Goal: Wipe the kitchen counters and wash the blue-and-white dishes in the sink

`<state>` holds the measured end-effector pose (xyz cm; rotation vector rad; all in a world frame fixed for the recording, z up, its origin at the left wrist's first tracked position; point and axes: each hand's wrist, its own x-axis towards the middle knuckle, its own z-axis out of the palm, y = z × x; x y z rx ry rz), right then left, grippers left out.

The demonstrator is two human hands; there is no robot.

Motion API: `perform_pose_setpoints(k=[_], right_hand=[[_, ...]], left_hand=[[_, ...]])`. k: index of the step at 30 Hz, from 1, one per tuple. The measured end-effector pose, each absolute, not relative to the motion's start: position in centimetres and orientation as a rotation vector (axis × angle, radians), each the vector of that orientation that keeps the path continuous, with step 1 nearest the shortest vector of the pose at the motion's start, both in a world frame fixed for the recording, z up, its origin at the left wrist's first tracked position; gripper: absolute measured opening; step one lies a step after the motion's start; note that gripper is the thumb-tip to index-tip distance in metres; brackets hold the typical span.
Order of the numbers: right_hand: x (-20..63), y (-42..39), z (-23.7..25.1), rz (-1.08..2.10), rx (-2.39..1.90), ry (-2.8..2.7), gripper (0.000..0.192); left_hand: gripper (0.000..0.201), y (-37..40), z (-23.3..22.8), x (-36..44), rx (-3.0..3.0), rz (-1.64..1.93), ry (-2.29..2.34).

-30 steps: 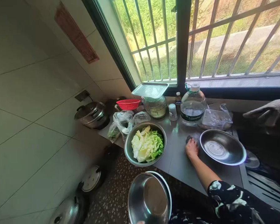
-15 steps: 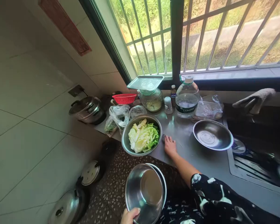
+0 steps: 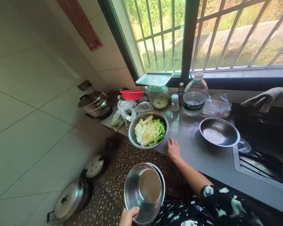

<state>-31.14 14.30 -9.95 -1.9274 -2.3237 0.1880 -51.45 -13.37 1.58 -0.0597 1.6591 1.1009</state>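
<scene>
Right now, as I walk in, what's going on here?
A person's left hand grips the rim of a deep stainless-steel basin in front of the grey countertop. The right hand is at the countertop's front edge; what its fingers cover is unclear. Nearby stands a metal bowl of cabbage leaves.

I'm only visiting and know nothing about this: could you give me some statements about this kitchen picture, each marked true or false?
1. The left hand grips a steel pot. True.
2. A metal bowl holds cabbage. True.
3. The steel pot contains the cabbage. False: the metal bowl does.
4. A shallow tray rests on a glass jar. True.
5. The right hand is on the steel pot too. False: it is at the counter.
</scene>
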Motion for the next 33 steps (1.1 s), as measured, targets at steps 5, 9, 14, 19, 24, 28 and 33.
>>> perform_pose_setpoints(k=[5,9,14,19,24,28,33], right_hand=[[-34.1,12.1,-12.2,0.270,-1.703,-2.556,0.049],[-26.9,9.6,-13.7,0.127,-2.017,-2.373,0.055],[-14.5,6.2,-14.7,-0.048,-2.412,-2.026,0.053],[-3.9,5.0,-15.1,-0.040,-2.497,-1.880,0.049],[-8.1,8.7,-13.1,-0.100,-2.246,-2.113,0.044],[-19.4,15.2,-11.2,-0.023,-2.019,-2.309,0.046],[-22.6,18.7,-11.7,0.224,-1.871,-2.530,0.052]], left_hand=[[0.018,-12.7,2.1,-51.0,-0.031,1.049,1.651],[0.018,-12.0,2.2,-50.4,0.016,1.032,1.596],[0.017,-11.0,2.0,-49.8,0.091,1.006,1.577],[0.020,-11.0,1.8,-49.7,0.088,1.017,1.547],[0.017,-9.8,1.7,-48.7,0.084,1.045,1.590],[0.017,-6.4,2.8,-45.4,0.095,1.048,1.568],[0.018,-0.6,3.4,-40.4,0.163,1.045,1.512]])
